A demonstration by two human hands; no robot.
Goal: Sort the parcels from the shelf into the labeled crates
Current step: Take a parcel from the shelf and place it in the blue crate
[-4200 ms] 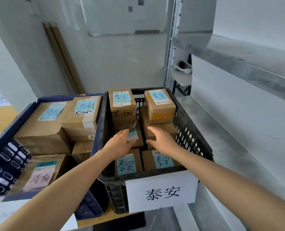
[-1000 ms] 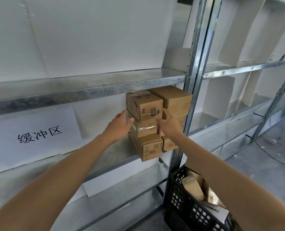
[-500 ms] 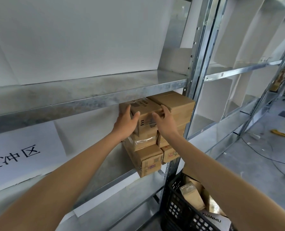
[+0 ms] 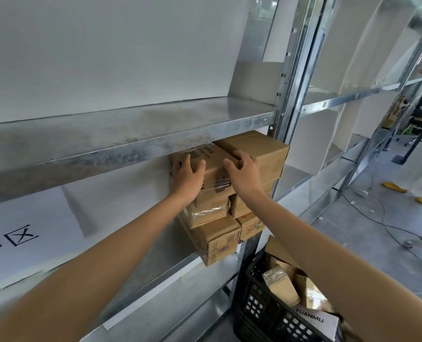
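A stack of brown cardboard parcels stands on the metal shelf (image 4: 155,245) under the upper shelf board. The top left parcel (image 4: 213,166), taped and printed, is held from both sides: my left hand (image 4: 186,177) grips its left edge and my right hand (image 4: 243,174) grips its right edge, fingers curled over the top. Beside it on the right lies a larger plain parcel (image 4: 259,150). Below are a film-wrapped parcel (image 4: 208,212) and a bottom parcel (image 4: 217,239) that juts over the shelf's front edge.
A black plastic crate (image 4: 259,309) with several parcels stands on the floor at the lower right, next to the shelf upright (image 4: 291,77). A white sign (image 4: 12,240) with black characters hangs at the left. Cables and yellow objects lie on the floor at the right.
Both hands have closed further round the top left parcel, fingers now over its top. The view has moved closer to the shelf; earlier I was at the labeled crates.
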